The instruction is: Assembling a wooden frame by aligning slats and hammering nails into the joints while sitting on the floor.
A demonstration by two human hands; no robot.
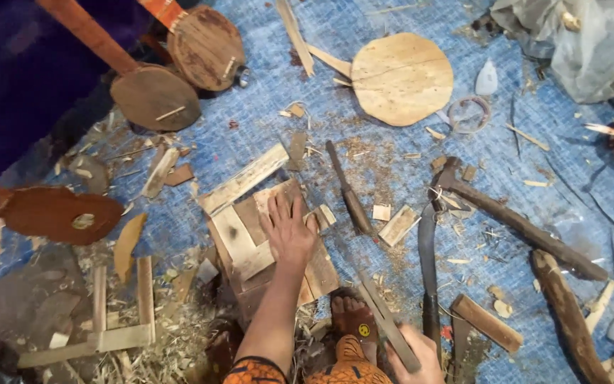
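My left hand (289, 231) lies flat, fingers spread, on a stack of pale wooden slats and offcuts (239, 238) on the blue tarp (364, 149). At the bottom edge, my right hand (415, 364) grips the near end of a long flat grey bar (381, 313) that slants up toward the stack. A foot in a sandal (353, 320) rests between the two hands. A dark chisel-like tool (349, 195) lies just right of the stack.
A round pale wooden disc (401, 78) lies at the top. A hammer (506, 217), a curved dark blade (428, 263) and a thick stick (570, 313) lie on the right. Brown round-bodied wooden pieces (154, 96) sit on the left. Shavings and a slat frame (119, 334) lie at lower left.
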